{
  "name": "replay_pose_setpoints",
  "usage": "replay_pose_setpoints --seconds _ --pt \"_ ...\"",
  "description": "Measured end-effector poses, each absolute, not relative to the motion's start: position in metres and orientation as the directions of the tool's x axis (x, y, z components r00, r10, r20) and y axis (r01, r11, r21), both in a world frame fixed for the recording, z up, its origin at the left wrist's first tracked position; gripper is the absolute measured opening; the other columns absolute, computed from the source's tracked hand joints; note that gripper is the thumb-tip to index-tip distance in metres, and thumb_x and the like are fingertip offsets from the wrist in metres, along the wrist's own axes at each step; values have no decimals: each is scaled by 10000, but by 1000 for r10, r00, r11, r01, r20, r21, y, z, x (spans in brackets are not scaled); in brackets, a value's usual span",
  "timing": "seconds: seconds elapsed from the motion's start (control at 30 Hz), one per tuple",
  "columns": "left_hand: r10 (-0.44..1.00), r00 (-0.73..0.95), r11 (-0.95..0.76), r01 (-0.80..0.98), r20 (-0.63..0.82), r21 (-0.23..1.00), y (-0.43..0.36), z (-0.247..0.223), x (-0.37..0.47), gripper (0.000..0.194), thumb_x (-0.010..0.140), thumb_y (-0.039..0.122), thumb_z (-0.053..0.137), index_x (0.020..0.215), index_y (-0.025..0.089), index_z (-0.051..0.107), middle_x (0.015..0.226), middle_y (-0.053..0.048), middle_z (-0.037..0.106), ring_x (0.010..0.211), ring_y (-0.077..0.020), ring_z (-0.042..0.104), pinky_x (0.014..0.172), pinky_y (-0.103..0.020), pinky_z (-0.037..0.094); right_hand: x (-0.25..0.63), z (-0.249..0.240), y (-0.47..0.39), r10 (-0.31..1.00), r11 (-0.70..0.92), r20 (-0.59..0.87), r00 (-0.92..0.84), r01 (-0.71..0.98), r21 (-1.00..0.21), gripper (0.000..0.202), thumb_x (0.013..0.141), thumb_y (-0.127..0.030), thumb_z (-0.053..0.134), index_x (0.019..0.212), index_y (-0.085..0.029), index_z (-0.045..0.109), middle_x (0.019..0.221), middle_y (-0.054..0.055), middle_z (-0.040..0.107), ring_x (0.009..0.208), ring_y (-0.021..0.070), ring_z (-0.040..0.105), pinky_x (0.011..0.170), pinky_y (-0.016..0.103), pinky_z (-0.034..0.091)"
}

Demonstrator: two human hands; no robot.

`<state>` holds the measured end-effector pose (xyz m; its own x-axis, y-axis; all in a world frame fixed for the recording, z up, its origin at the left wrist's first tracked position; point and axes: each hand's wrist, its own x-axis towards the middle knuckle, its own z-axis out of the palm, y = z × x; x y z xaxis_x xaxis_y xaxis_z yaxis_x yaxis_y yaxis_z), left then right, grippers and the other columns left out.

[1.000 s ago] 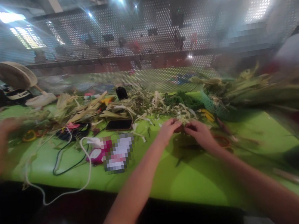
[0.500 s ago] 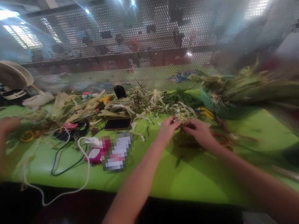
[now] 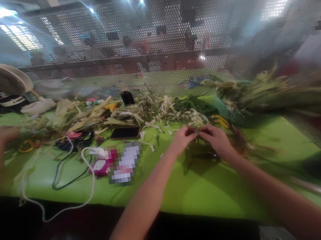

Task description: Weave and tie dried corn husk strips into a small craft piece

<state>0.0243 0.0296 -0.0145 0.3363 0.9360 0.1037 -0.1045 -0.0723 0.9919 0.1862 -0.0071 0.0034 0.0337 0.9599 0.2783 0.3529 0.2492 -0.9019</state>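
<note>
Over the green tabletop (image 3: pixel 179 198), my left hand (image 3: pixel 184 138) and my right hand (image 3: pixel 214 137) are close together, fingertips almost meeting. Both hands are closed in a pinch around a small pale piece of plant material (image 3: pixel 197 124) that shows between and just beyond the fingertips. Its exact shape is blurred. A dark pointed tool, perhaps scissors (image 3: pixel 204 156), lies on the table below my right hand. Pale scraps and dry husks (image 3: pixel 167 104) are heaped just beyond the hands.
A dark phone (image 3: pixel 125 132), a blurred-out phone (image 3: pixel 126 164) and a pink socket block (image 3: pixel 103 165) with a white cable lie left. Another person's hands (image 3: pixel 6 134) work at far left, near a fan (image 3: pixel 8 79). At right are a green basket (image 3: pixel 229 111) and long stalks (image 3: pixel 296 92).
My fingers have shifted slightly around the pale piece, and my left hand is a little lower. The view has moved slightly.
</note>
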Motion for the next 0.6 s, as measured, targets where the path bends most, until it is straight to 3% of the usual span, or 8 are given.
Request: replay_pose_setpoints --seconds 0.3,0.47,0.6 --pt "921 381 -15 -168 79 986 31 -16 20 431 699 356 778 1061 151 661 809 -26 672 761 -138 591 771 -283 447 188 6 -9 953 271 301 11 404 -874 212 757 -379 633 847 -193 684 819 38 710 770 199 610 727 317 465" --pt "977 188 -49 -255 99 966 32 -9 20 290 667 283 770 905 155 663 748 0 639 707 -126 549 735 -268 422 186 6 -9 964 252 263 -34 420 -872 225 758 -408 648 799 -190 684 726 29 677 680 180 587 641 295 444" --pt "999 45 8 -357 9 934 31 -2 16 263 668 245 742 897 156 649 770 -9 653 705 -129 557 693 -262 414 187 5 -8 970 236 236 -63 478 -846 205 751 -398 641 786 -203 692 704 33 682 668 193 590 642 314 439"
